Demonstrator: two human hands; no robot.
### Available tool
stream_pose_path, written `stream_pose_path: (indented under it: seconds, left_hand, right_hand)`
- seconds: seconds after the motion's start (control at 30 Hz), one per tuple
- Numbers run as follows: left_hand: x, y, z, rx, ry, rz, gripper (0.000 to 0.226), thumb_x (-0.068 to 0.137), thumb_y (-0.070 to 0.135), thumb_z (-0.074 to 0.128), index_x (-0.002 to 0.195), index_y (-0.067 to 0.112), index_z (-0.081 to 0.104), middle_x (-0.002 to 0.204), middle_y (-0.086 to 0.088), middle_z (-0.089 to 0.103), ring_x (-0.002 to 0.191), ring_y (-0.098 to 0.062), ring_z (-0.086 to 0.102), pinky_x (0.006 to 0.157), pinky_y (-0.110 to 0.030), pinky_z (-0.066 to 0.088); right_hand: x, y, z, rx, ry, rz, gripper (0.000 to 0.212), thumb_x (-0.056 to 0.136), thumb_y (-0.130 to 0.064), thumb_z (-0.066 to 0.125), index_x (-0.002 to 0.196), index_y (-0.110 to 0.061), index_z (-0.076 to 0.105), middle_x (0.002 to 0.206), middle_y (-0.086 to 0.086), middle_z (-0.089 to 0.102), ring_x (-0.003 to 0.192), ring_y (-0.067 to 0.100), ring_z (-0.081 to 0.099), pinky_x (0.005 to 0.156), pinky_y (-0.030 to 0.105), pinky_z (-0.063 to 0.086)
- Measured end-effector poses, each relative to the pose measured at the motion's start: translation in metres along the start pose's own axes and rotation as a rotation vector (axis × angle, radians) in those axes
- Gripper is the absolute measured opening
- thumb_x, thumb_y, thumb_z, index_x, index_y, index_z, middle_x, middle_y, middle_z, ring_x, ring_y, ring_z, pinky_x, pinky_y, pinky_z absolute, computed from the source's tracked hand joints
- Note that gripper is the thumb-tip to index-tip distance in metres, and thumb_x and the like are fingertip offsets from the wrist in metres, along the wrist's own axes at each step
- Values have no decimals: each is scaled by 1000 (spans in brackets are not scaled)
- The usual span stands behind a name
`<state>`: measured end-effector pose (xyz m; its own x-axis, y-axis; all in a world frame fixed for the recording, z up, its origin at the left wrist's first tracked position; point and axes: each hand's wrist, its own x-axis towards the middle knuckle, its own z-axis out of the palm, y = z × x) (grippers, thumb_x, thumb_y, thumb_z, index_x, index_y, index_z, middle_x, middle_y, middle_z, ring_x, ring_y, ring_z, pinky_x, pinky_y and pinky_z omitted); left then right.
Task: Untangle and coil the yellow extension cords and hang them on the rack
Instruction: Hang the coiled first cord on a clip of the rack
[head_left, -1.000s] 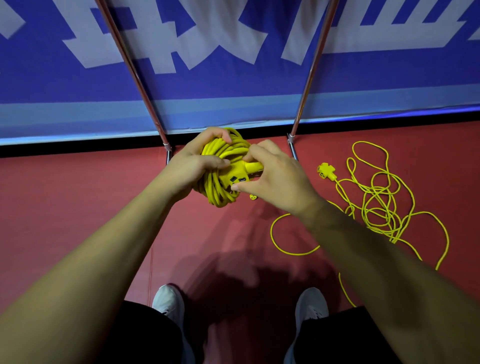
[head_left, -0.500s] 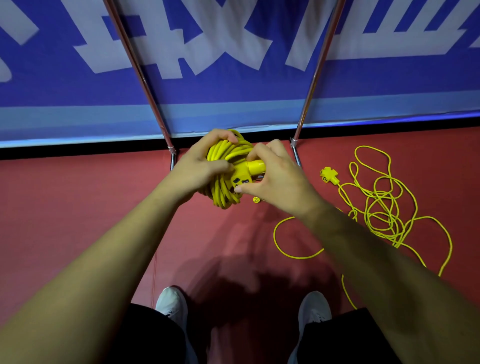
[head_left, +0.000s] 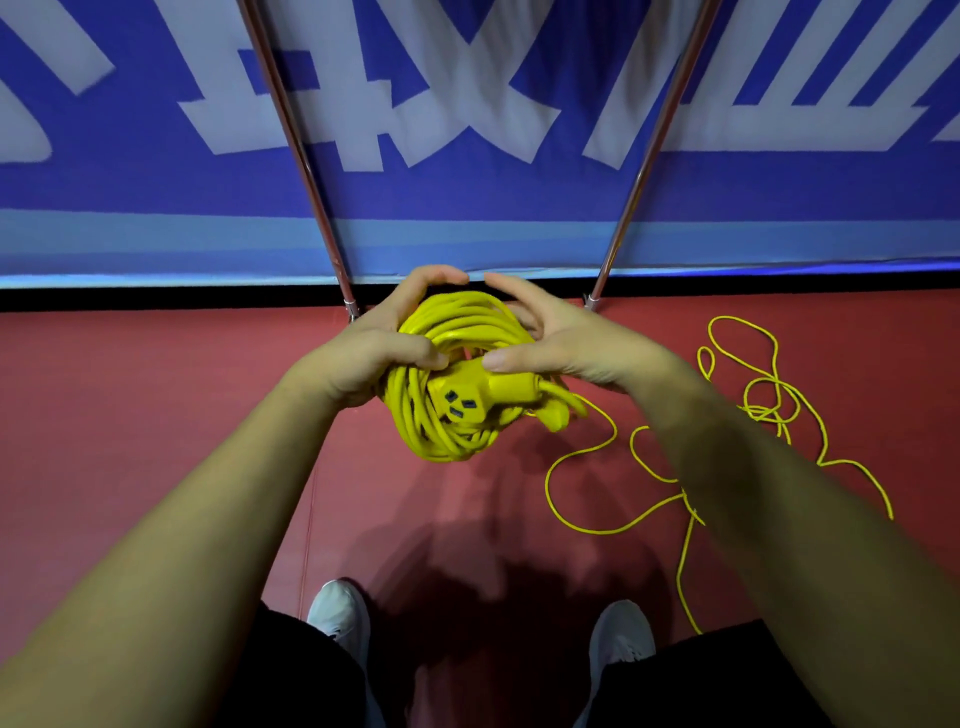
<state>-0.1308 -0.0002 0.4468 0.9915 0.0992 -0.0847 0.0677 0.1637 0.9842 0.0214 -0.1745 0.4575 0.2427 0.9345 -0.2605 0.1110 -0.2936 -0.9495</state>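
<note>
The left hand (head_left: 374, 353) and right hand (head_left: 545, 343) had fingers curled round the coiled cord (head_left: 447, 436), which looked wound up and ready to hang on the rack (head_left: 290, 130) next.

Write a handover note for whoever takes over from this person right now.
Left hand: grips the coiled cord from its left side.
Right hand: curled round the same coil, thumb on its socket end.
Second cord: loose and tangled on the red floor, to the right.
Done: one cord coiled, not yet hung.
Left: hang it on the rack, whose rack poles stand just ahead; then untangle, coil and hang the second cord.
</note>
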Motion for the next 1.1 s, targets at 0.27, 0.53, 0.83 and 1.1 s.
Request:
stream_pose_path:
  seconds: [0.27,0.53,0.83,1.1]
  left_hand:
    - [-11,2,-11,-81,34,-72,72,53,9,74,120,19,51,103,-13,60,89,-27,60,77,-35,51]
    - [-24,8,-17,52,207,-61,57,69,37,80,116,18,54,102,-5,69,87,-21,66,63,-27,49]
    - [-36,18,1,-120,262,18,91,61,47,91,134,10,52,125,-19,66,112,-38,63,94,-58,52]
    - [-53,40,-1,-88,331,45,81,63,22,86,132,4,49,121,-18,68,110,-35,67,90,-45,56]
  right_hand:
    - [8,-3,27,73,80,-88,45,81,-15,72,123,-6,58,109,6,70,97,14,65,84,30,53]
    - [6,-10,38,93,402,-83,9,83,-14,75,85,-15,66,71,-3,64,65,10,57,64,29,46]
    - [2,-57,34,295,473,-116,54,73,-38,76,103,4,60,87,21,61,81,32,58,80,54,50]
    - [-17,-91,43,154,105,-182,32,82,-16,75,113,-11,69,111,13,71,104,24,66,94,38,54]
